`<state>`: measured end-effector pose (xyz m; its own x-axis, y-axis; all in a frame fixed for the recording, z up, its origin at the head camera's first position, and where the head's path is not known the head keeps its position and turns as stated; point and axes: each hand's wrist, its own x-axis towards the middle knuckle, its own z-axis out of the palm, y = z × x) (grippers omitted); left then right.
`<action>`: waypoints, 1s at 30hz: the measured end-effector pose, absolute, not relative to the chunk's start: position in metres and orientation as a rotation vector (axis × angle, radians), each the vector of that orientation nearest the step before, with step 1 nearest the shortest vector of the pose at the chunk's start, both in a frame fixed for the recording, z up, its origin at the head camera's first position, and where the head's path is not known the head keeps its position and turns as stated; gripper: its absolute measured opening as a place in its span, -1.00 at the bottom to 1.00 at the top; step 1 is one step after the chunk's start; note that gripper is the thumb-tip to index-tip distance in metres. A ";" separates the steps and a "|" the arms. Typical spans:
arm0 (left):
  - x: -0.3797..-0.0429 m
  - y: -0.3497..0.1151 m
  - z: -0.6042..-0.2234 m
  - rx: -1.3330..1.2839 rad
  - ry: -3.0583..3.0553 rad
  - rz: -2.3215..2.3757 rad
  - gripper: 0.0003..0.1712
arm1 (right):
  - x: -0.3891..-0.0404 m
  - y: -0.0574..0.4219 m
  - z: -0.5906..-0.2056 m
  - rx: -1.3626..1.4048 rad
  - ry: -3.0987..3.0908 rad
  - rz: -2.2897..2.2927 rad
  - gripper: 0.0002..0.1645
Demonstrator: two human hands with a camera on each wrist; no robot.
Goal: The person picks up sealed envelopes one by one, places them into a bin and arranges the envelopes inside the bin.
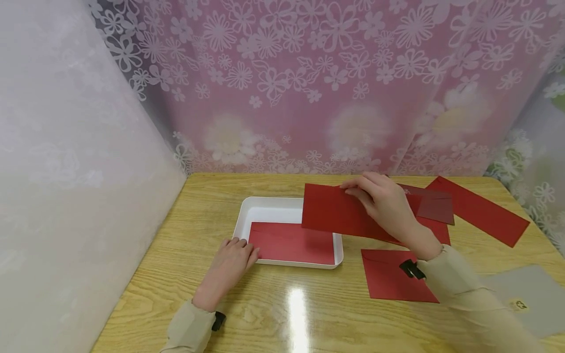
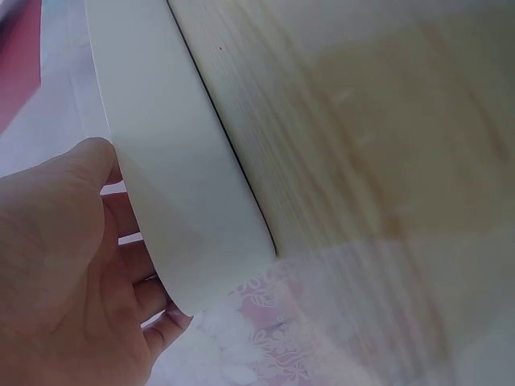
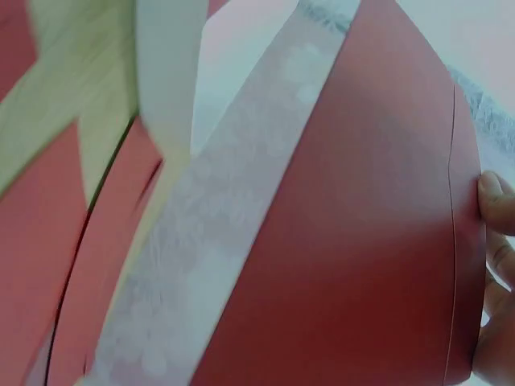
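My right hand point(image 1: 386, 206) pinches a long red envelope point(image 1: 331, 211) by its upper edge, holding it raised and tilted over the right end of the white tray point(image 1: 236, 228). In the right wrist view this envelope point(image 3: 338, 233) shows a flap crease along the gripped side. A second red envelope point(image 1: 291, 242) lies flat inside the tray. At the tray's front left corner, my left hand point(image 1: 234, 262) grips the rim. The left wrist view shows its thumb and fingers point(image 2: 133, 265) hooked over that edge, their tips hidden behind the tray wall.
On the wooden table point(image 1: 212, 196), a squarish red envelope point(image 1: 388, 274) lies right of the tray. Behind it are a dark red envelope point(image 1: 439, 208) and a long red one point(image 1: 481, 211). A grey envelope point(image 1: 529, 294) lies near right. A floral curtain point(image 1: 309, 98) hangs behind.
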<state>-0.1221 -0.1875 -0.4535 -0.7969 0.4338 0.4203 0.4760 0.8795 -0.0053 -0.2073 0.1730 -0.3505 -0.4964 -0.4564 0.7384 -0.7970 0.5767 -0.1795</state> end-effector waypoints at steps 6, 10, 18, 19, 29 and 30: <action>-0.122 -0.187 -0.451 -0.659 -2.656 -0.139 -0.56 | -0.211 0.143 -0.362 0.973 -2.183 0.792 -0.74; -0.123 -0.188 -0.453 -0.664 -2.658 -0.126 -0.56 | -0.213 0.126 -0.371 0.974 -2.196 0.867 -0.71; -0.124 -0.189 -0.455 -0.668 -2.654 -0.104 -0.58 | -0.218 0.097 -0.386 1.004 -2.222 0.953 -0.63; -0.124 -0.189 -0.455 -0.670 -2.652 -0.101 -0.59 | -0.218 0.094 -0.387 1.010 -2.229 0.960 -0.63; -0.124 -0.189 -0.455 -0.678 -2.668 -0.092 -0.61 | -0.223 0.069 -0.409 1.181 -2.393 0.797 -0.59; -0.124 -0.189 -0.455 -0.674 -2.672 -0.093 -0.62 | -0.223 0.068 -0.412 1.198 -2.420 0.767 -0.57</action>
